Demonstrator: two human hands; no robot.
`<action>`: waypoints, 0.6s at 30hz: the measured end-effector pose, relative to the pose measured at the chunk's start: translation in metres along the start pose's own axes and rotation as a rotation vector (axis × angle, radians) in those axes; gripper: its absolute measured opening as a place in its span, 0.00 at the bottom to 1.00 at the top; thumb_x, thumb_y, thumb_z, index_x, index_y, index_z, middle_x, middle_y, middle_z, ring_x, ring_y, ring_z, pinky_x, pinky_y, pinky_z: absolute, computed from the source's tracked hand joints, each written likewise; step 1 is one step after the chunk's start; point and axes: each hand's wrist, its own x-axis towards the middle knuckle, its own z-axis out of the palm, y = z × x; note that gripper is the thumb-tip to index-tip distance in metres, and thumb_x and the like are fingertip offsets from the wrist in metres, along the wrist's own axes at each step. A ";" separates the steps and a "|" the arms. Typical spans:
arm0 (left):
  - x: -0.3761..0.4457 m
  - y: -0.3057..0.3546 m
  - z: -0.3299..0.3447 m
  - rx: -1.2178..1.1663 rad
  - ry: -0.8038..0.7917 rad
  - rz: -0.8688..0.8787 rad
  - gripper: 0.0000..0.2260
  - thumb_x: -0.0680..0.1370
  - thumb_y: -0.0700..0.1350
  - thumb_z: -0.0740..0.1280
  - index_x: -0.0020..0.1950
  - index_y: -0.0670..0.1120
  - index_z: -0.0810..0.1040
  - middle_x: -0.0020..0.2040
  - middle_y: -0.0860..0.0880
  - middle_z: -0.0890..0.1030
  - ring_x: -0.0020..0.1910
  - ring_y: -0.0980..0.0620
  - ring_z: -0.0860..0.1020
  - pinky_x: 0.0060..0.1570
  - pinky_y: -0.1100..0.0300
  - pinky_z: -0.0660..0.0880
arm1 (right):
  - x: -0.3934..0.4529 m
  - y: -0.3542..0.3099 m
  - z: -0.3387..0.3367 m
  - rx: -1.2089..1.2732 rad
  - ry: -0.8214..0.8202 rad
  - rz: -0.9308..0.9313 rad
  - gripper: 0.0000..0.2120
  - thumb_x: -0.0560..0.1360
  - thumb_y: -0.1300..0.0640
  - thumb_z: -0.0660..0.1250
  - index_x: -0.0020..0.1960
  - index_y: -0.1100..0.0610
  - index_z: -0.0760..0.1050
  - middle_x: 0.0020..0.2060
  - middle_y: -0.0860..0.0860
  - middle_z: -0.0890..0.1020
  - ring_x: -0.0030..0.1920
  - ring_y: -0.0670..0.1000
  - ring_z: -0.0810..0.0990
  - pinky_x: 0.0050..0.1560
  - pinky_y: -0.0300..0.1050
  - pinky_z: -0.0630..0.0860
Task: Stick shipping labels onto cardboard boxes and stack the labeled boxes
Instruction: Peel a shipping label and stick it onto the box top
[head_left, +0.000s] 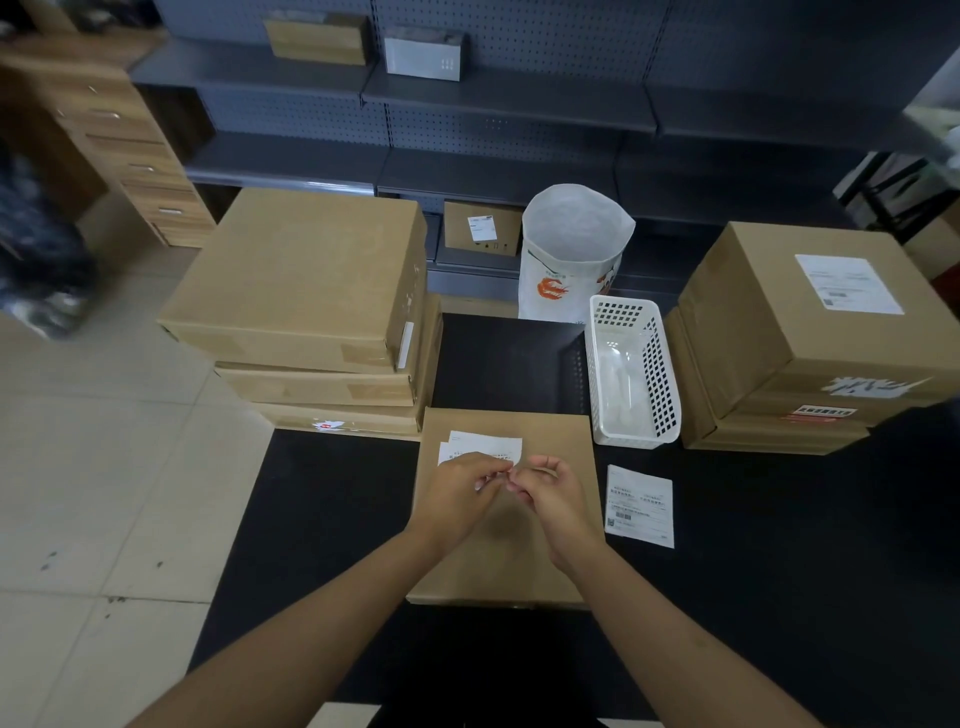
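A flat cardboard box lies on the black table in front of me. Above it my left hand holds a white shipping label, and my right hand pinches the label's near corner where the two hands meet. A second label lies flat on the table to the right of the box. A stack of unlabeled boxes stands at the left. At the right a stack of boxes carries a label on its top.
A white perforated plastic basket stands between the box and the right stack. Behind it is a white sack with a red print. Dark metal shelving with small boxes lines the back. Tiled floor lies to the left.
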 end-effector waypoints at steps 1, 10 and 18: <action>-0.001 0.000 0.000 0.003 0.002 0.008 0.11 0.78 0.40 0.67 0.59 0.44 0.81 0.55 0.48 0.83 0.56 0.54 0.78 0.60 0.64 0.70 | 0.000 0.000 0.000 0.003 -0.001 0.003 0.11 0.73 0.67 0.69 0.52 0.58 0.72 0.43 0.56 0.83 0.40 0.47 0.82 0.43 0.38 0.75; -0.006 0.001 0.001 -0.017 0.009 0.015 0.10 0.78 0.38 0.66 0.57 0.44 0.82 0.54 0.49 0.83 0.55 0.55 0.78 0.55 0.76 0.67 | 0.001 0.005 -0.003 -0.052 -0.005 0.027 0.12 0.71 0.66 0.69 0.51 0.56 0.71 0.42 0.56 0.82 0.45 0.51 0.80 0.53 0.46 0.76; -0.007 0.001 0.003 -0.054 0.026 -0.017 0.10 0.77 0.39 0.67 0.57 0.44 0.82 0.53 0.50 0.83 0.54 0.55 0.78 0.58 0.61 0.74 | -0.005 0.006 -0.005 0.004 -0.078 0.008 0.11 0.73 0.65 0.70 0.53 0.59 0.71 0.46 0.57 0.82 0.44 0.49 0.82 0.47 0.38 0.76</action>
